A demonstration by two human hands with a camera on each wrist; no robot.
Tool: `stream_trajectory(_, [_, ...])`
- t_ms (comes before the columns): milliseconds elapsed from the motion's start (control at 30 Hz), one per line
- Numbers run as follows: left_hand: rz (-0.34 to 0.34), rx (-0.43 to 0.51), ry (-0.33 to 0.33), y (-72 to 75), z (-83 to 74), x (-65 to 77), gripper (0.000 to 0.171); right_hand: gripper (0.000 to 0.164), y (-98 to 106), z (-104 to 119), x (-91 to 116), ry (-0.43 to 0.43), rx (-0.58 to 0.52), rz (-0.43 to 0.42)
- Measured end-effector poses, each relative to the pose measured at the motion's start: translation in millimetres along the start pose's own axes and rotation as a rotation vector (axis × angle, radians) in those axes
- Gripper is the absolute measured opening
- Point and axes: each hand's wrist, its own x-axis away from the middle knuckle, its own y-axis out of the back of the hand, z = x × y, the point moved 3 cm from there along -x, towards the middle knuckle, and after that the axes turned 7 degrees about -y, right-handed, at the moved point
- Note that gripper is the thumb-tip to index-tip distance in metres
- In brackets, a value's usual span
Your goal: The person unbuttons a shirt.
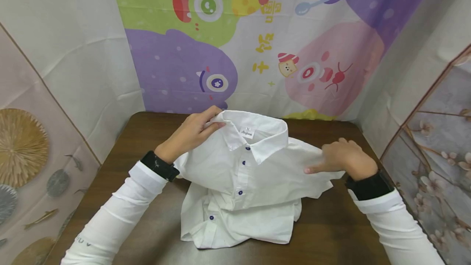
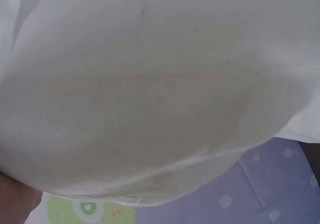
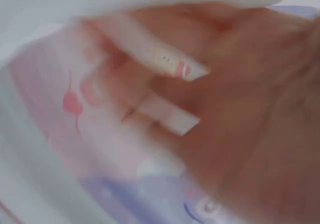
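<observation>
A white collared shirt point(image 1: 272, 179) with dark blue buttons is bunched on the brown table, its collar point(image 1: 272, 146) raised and its lower front folded beneath. My left hand point(image 1: 198, 128) pinches the shirt beside the collar, thumb in front. In the left wrist view, the shirt's cloth point(image 2: 150, 104) fills most of the picture, with a bit of the hand point(image 2: 17, 199) at the lower left. My right hand point(image 1: 344, 156) holds the sleeve at the other side, thumb over the cloth. In the right wrist view the curled fingers point(image 3: 130, 89) are blurred, with white cloth above them.
The brown table point(image 1: 147, 216) extends around the shirt. Behind it hangs a white curtain with cartoon monsters point(image 1: 209, 7). Patterned panels stand at the left point(image 1: 73, 134) and right point(image 1: 434, 154). Both forearms wear white sleeves and black wrist straps point(image 1: 160, 166).
</observation>
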Motion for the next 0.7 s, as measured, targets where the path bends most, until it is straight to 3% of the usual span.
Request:
stream_trajectory(67, [0.0,-0.001,-0.006,-1.2,-0.2,-0.6,0.011,0.084,0,12,-4,0.156,-0.115,-0.097])
stream_trajectory(167, [0.011,0.01,-0.015,-2.6,1.0,-1.3,0.01,0.052,-1,28,-12,0.375,-0.366,-0.225])
stream_trajectory(267, [0.046,0.04,0.002,-3.6,4.5,-0.4,0.012,0.024,-1,38,-18,0.467,-0.558,-0.316])
stream_trajectory(400, [0.211,0.09,0.098,-7.1,13.7,6.3,0.024,0.013,2,39,-22,0.43,-0.641,-0.417])
stream_trajectory(533, [0.527,0.124,0.236,-14.2,27.0,21.6,0.038,0.014,3,30,-27,0.328,-0.687,-0.424])
stream_trajectory(633, [0.741,0.171,0.339,-18.3,37.5,35.9,0.023,0.019,2,23,-34,0.268,-0.688,-0.411])
stream_trajectory(700, [0.787,0.222,0.396,-19.1,44.5,42.9,0.014,0.022,1,19,-37,0.252,-0.675,-0.407])
